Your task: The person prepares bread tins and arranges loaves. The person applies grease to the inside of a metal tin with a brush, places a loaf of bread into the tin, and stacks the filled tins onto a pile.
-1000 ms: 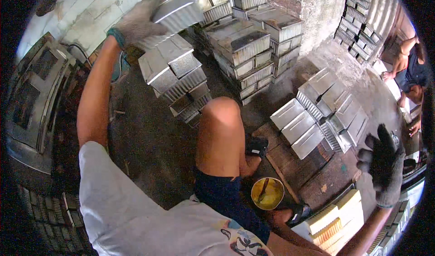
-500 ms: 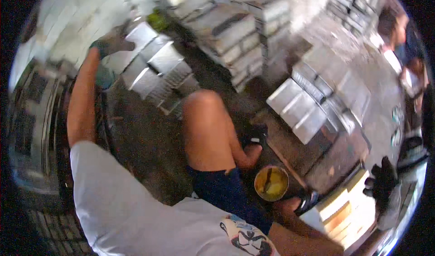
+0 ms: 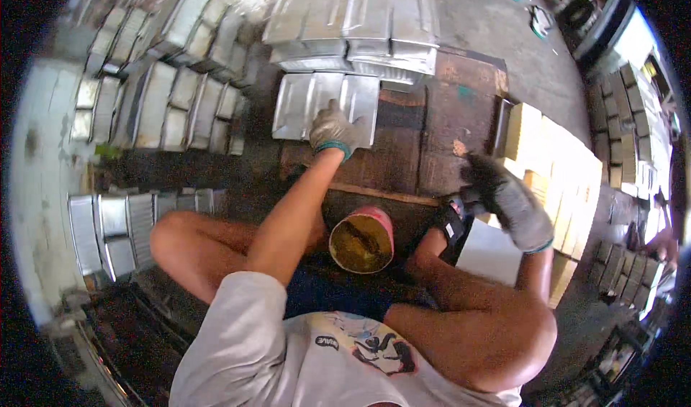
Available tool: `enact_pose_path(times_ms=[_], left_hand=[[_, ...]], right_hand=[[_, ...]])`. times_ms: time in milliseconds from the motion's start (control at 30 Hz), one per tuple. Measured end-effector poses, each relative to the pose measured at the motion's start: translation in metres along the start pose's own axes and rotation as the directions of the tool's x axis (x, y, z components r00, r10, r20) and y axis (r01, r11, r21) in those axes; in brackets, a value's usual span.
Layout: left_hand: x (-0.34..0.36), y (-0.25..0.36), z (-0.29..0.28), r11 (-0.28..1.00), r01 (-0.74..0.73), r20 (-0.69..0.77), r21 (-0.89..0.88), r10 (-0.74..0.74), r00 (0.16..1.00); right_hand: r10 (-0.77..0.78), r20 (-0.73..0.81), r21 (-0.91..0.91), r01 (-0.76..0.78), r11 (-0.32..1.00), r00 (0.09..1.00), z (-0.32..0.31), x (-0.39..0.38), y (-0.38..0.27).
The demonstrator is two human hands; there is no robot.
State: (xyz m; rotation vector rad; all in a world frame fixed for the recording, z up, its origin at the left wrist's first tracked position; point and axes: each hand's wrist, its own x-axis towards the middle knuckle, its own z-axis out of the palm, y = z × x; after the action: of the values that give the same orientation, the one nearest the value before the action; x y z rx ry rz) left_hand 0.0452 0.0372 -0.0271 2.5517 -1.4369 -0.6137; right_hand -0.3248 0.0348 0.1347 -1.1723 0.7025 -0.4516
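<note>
My left hand, in a pale work glove with a green cuff, rests on a silver set of joined metal pans; its fingers look stretched out over the ridged top. My right hand, in a grey glove blackened at the fingers, hovers over my foot area with its fingers apart and nothing visible in them. Beside it are bright pale yellow blocks, whose kind I cannot make out. Between my legs stands a pinkish bucket with yellowish-brown contents and a dark brush-like thing inside.
More joined pans are stacked just beyond. Several pan stacks line the left, with another group near my left knee. A dark brown board lies in front of me. Sandals lie far right; further stacks stand at the right edge.
My view has swung to the right. My left hand has moved from the pans by the left wall to the set in front of me. My right hand now shows beside the pale blocks.
</note>
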Motion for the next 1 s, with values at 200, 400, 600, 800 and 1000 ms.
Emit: enact_pose_path(times_ms=[200, 400, 600, 800, 1000], left_hand=[[0.005, 0.004, 0.059, 0.955, 0.239, 0.029, -0.174, -0.237, 0.971], [0.009, -0.029, 0.046, 0.978, 0.173, 0.014, 0.117, -0.175, 0.984], [-0.069, 0.014, 0.034, 0.957, -0.135, 0.174, -0.258, 0.183, 0.968], [-0.071, 0.01, 0.022, 0.692, 0.235, 0.478, -0.683, 0.18, 0.86], [-0.075, 0.012, 0.0, 0.544, 0.348, 0.571, -0.764, 0.317, 0.757]], right_hand=[[0.038, -0.168, 0.039, -0.032, 0.999, 0.985, -0.008, 0.027, 0.091], [0.13, -0.174, -0.034, -0.138, 0.99, 0.976, 0.036, 0.091, 0.124], [0.031, -0.199, -0.312, -0.093, 0.946, 0.979, 0.043, 0.113, 0.203], [0.306, -0.48, 0.367, -0.128, 0.921, 0.823, 0.009, 0.092, 0.242], [0.12, -0.12, 0.861, 0.044, 0.506, 0.985, 0.011, 0.071, 0.172]])
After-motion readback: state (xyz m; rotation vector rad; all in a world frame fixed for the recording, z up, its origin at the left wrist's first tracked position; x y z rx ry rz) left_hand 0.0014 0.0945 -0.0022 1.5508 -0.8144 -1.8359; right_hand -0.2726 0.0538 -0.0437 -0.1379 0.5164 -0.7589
